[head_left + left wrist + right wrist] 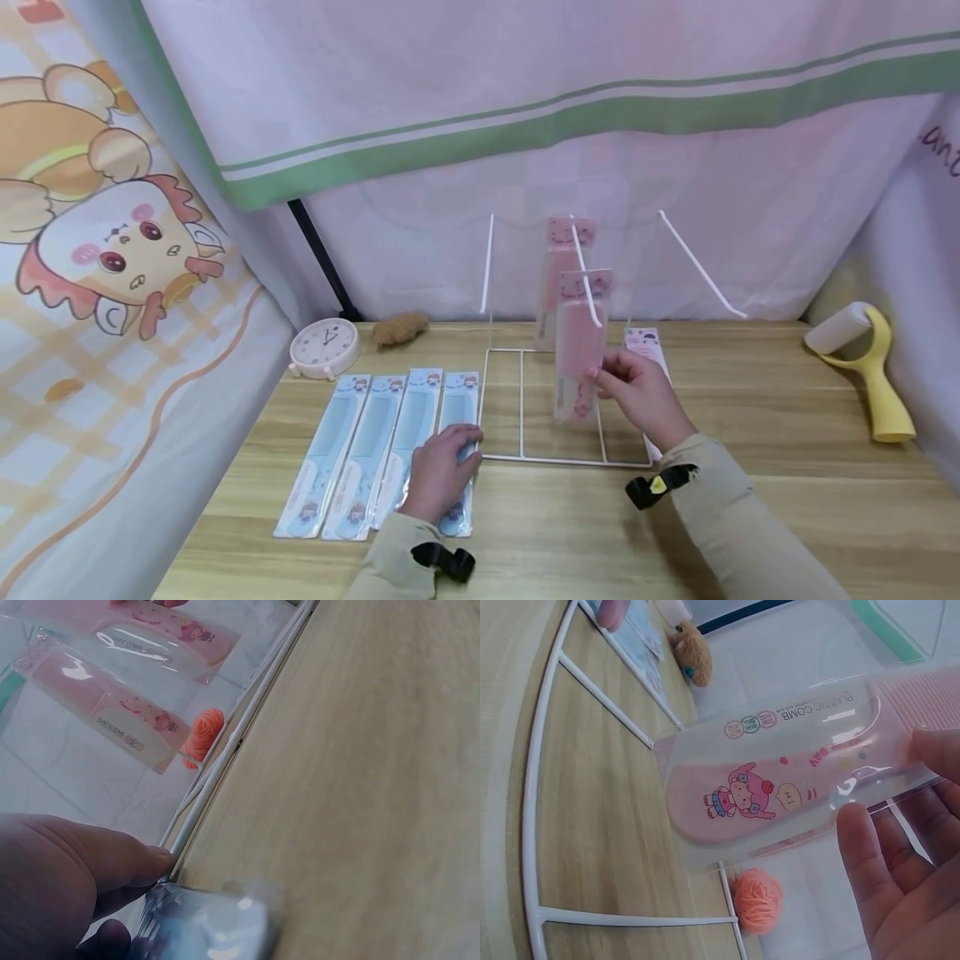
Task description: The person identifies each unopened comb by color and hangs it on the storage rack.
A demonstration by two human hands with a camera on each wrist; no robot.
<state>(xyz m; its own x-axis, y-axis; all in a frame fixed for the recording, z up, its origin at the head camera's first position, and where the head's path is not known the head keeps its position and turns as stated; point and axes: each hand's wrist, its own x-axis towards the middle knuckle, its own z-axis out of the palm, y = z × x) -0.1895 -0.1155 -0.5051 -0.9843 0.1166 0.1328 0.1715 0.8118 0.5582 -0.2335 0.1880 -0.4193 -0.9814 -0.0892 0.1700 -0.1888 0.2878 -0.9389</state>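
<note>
A white wire rack (562, 460) stands on the table, with three prongs jutting forward at its top. My right hand (645, 396) pinches the side edge of a packaged pink comb (581, 342), which hangs upright at the middle prong. Behind it on the same prong hangs a second packaged pink comb (553, 267). With curled fingers, my left hand (442, 471) grips the rack's front left corner, the fingertips on the wire (196, 817) in the left wrist view. Beneath that hand lies the rightmost packaged blue comb (459, 408), partly hidden.
More packaged blue combs (330, 429) lie side by side at the left. Behind them are a round clock (325, 346) and a brown fuzzy object (400, 329). A pink package (645, 343) lies by the rack's right side; a yellow-handled roller (873, 367) stands far right. An orange yarn-like ball (757, 900) sits behind the rack.
</note>
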